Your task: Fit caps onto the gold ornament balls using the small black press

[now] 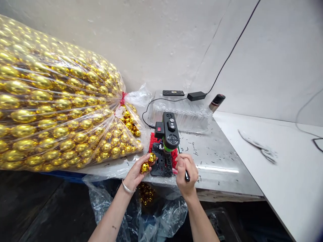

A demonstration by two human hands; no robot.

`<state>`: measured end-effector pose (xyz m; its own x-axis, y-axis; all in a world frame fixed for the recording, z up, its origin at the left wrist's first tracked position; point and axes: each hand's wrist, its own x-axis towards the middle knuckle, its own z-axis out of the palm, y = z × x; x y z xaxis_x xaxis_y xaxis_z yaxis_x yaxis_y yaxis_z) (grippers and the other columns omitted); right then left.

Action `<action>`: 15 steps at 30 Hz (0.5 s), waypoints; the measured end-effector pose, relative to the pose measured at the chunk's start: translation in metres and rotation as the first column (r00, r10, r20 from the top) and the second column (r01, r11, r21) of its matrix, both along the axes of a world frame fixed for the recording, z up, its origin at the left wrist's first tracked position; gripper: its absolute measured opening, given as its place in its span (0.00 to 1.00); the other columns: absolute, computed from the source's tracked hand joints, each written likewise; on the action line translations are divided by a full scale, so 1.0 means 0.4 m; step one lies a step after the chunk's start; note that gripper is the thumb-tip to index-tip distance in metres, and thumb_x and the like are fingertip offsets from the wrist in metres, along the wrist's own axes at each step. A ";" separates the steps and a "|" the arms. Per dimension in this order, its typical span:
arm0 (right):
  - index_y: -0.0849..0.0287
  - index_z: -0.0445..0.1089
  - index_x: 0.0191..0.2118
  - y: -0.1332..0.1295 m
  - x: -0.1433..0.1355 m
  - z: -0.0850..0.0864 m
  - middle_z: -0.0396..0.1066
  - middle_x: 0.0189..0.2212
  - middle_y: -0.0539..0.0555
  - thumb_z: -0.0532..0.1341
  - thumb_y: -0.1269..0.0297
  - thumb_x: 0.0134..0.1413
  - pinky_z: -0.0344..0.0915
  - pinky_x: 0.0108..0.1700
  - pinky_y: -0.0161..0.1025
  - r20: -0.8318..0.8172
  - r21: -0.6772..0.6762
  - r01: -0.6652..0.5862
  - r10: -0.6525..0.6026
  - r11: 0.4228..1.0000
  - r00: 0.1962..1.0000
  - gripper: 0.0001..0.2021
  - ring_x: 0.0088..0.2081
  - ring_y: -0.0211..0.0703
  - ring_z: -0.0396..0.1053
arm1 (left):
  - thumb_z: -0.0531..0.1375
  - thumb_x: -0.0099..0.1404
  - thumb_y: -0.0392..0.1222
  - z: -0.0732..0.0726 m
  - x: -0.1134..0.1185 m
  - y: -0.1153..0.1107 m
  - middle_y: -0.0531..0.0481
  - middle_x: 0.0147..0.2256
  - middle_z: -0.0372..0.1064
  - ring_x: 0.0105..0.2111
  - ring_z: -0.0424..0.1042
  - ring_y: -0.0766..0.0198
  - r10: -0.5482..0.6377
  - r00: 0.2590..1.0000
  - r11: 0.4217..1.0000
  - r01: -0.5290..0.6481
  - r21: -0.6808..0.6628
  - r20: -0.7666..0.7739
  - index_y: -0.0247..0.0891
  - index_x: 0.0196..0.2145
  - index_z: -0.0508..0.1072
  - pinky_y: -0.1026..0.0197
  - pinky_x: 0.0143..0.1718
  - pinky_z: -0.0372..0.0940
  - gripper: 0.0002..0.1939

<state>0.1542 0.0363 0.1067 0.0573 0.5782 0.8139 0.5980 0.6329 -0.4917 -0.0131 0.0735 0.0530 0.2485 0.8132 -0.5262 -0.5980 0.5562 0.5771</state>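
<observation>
My left hand (138,169) holds two shiny gold balls (144,167) at the left side of a small black machine (171,131). The upper ball touches or nearly touches the machine's dark base plate (161,164), which is strewn with black bits. On the machine's right, my right hand (186,171) is wrapped round a black handle (187,176), whose end sticks out below the fingers. A red mat (153,139) lies under the machine.
A huge clear bag of gold balls (50,107) fills the left. Behind the machine stand a clear plastic tray (181,116), a power adapter (196,96) with its cable, a remote (173,92) and a can (217,102). An open plastic bag (166,215) with gold balls hangs below the table edge.
</observation>
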 end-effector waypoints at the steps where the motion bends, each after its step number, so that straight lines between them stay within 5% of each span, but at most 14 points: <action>1: 0.58 0.58 0.26 0.000 0.000 0.001 0.61 0.25 0.50 0.50 0.80 0.57 0.59 0.32 0.35 0.002 -0.003 0.003 -0.003 1.000 1.000 0.12 0.30 0.35 0.62 | 0.63 0.59 0.37 -0.002 0.005 0.001 0.44 0.36 0.76 0.30 0.74 0.65 -0.004 1.000 1.000 0.004 0.004 -0.021 0.37 0.42 0.73 0.71 0.22 0.64 0.12; 10: 0.58 0.59 0.25 -0.001 0.003 0.013 0.62 0.24 0.50 0.49 0.78 0.57 0.59 0.31 0.36 0.000 -0.029 -0.001 0.001 1.000 1.000 0.12 0.29 0.37 0.62 | 0.70 0.46 0.45 -0.042 0.057 0.023 0.47 0.35 0.74 0.34 0.73 0.63 0.066 0.913 0.965 0.045 0.259 -0.402 0.36 0.39 0.69 0.66 0.28 0.66 0.24; 15: 0.58 0.60 0.26 -0.001 0.005 0.013 0.63 0.25 0.51 0.50 0.77 0.57 0.60 0.31 0.36 0.013 -0.024 -0.005 0.006 1.000 1.000 0.11 0.29 0.37 0.63 | 0.67 0.50 0.42 -0.067 0.089 0.032 0.46 0.38 0.75 0.39 0.73 0.60 0.140 0.768 0.862 0.217 0.459 -0.625 0.36 0.38 0.70 0.59 0.42 0.67 0.17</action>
